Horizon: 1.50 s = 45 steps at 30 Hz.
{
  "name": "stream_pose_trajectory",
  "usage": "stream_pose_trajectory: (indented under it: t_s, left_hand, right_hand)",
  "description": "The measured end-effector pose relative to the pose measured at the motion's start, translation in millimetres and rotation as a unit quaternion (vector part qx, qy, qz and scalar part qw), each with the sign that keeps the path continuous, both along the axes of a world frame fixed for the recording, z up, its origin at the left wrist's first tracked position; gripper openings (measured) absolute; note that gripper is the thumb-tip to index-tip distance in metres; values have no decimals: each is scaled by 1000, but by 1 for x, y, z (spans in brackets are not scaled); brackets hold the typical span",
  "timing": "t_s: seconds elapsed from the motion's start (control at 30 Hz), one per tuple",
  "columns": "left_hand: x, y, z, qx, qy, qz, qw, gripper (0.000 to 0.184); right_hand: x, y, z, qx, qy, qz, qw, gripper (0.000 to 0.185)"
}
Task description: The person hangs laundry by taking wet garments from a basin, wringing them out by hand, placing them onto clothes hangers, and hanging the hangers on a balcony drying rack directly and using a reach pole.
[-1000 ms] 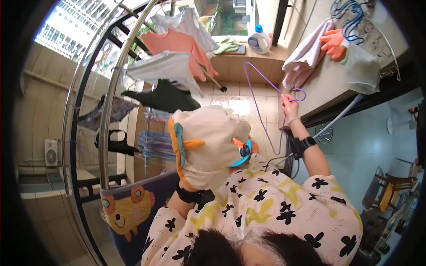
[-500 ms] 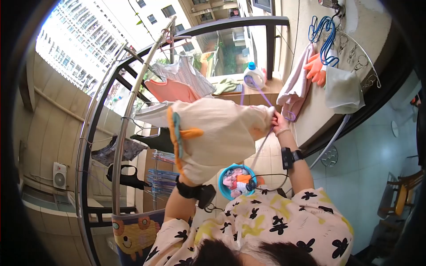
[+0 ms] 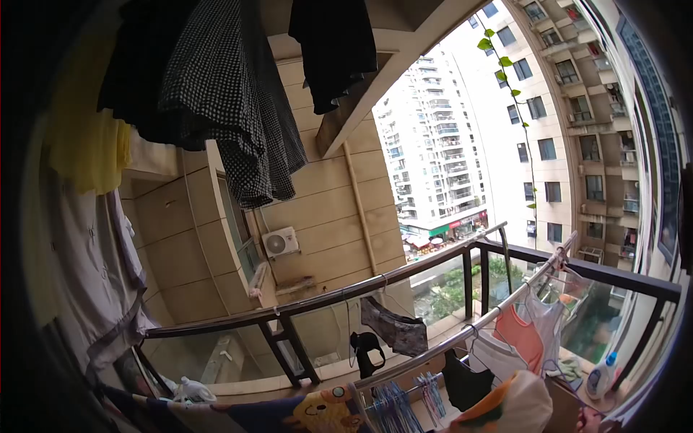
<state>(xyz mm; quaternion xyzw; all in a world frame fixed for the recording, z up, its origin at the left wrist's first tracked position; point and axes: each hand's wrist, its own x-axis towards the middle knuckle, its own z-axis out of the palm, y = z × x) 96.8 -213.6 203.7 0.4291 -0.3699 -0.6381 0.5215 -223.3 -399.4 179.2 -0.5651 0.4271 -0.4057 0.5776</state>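
Note:
At the bottom right, the upper part of a cream garment [image 3: 525, 404] shows, with an orange band and a bit of green along one side. Its lower part is cut off by the frame. My right hand [image 3: 589, 420] is just right of it, with only curled fingers in view at the bottom edge. What these fingers grip is out of sight. My left hand does not show. Close behind the garment, a dark top [image 3: 465, 381] and a coral top [image 3: 521, 333] hang from a metal rail [image 3: 451, 339].
A detergent bottle [image 3: 600, 377] with a blue cap stands on the ledge at right. Several hangers [image 3: 397, 408] hang below the rail. Dark checked clothing [image 3: 224, 94] hangs overhead. A black railing [image 3: 390, 285] with glass borders the balcony. A bear-patterned cloth [image 3: 321, 410] drapes in front.
My view has swung up and left, away from the floor and the blue basin. The cream garment and my right hand now sit at the bottom edge. My left arm has left the view.

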Motion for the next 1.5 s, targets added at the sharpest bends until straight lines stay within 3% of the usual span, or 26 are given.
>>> stream_pose_trajectory:
  t_s: [0.03,0.07,0.13,0.17,0.2,0.3,0.4,0.5,0.57,0.6,0.67,0.73,0.77,0.83,0.87,0.9,1.03,1.17,1.27,1.33,1.37,1.43,1.5]
  left_hand:
    - [1,2,-3,7,10,2,1000,31]
    - [5,7,-4,9,18,7,1000,31]
    - [9,9,-14,18,24,13,999,32]
    - [11,13,-17,23,28,12,999,32]
    - [12,18,-23,31,35,6,999,32]
    - [7,40,-39,59,79,-17,995,33]
    - [18,58,-61,91,132,-17,987,34]
    - [42,41,-105,136,225,60,963,38]
    - [31,41,-78,151,111,170,967,42]
    - [21,35,-68,152,119,164,967,42]
    - [8,27,-46,-7,-5,262,965,39]
    - [-5,17,-14,-173,-60,279,943,35]
    - [-5,9,-10,-172,-59,278,943,35]
    - [-10,-4,-5,-283,-279,254,882,26]
    - [-9,-4,5,-273,-298,170,899,16]
    - [-10,-2,16,-274,-295,167,900,16]
    - [-7,3,75,-350,-414,268,797,16]
    - [12,-6,113,-205,-392,355,824,22]
    - [25,-12,120,-326,-450,421,716,23]
    - [33,2,118,-351,-468,112,803,22]
    - [34,7,116,-351,-468,109,804,22]
    - [34,19,111,-274,-460,-56,843,20]
    - [26,33,113,-295,-473,-9,830,22]
  right_hand:
    - [-8,10,16,172,-18,6,985,23]
    - [-3,17,34,175,-13,1,984,23]
    - [16,24,79,-27,-134,-55,989,6]
    - [23,24,103,-56,-123,21,991,13]
    - [37,44,136,-81,-151,28,985,12]
    - [57,71,195,-164,27,116,979,21]
    - [78,90,230,-141,58,155,976,19]
    - [87,97,251,-136,66,193,970,15]
    - [91,99,264,-189,62,209,957,15]
    - [88,101,265,-188,72,206,958,15]
    - [86,105,268,-201,76,191,958,16]
    - [82,104,264,-194,69,193,959,17]
    - [80,103,262,-190,61,191,961,18]
    - [76,106,257,-187,52,185,963,18]
    - [74,106,255,-195,57,175,963,18]
    - [71,106,252,-204,61,164,963,18]
    - [52,106,239,-141,132,151,969,17]
    - [36,112,233,-151,144,160,965,17]
    - [29,111,233,-157,99,173,967,16]
    - [28,108,231,-173,69,210,960,15]
    - [29,108,232,-171,68,207,961,15]
    - [33,107,238,-193,65,240,949,15]
    - [33,101,245,-186,122,232,947,14]
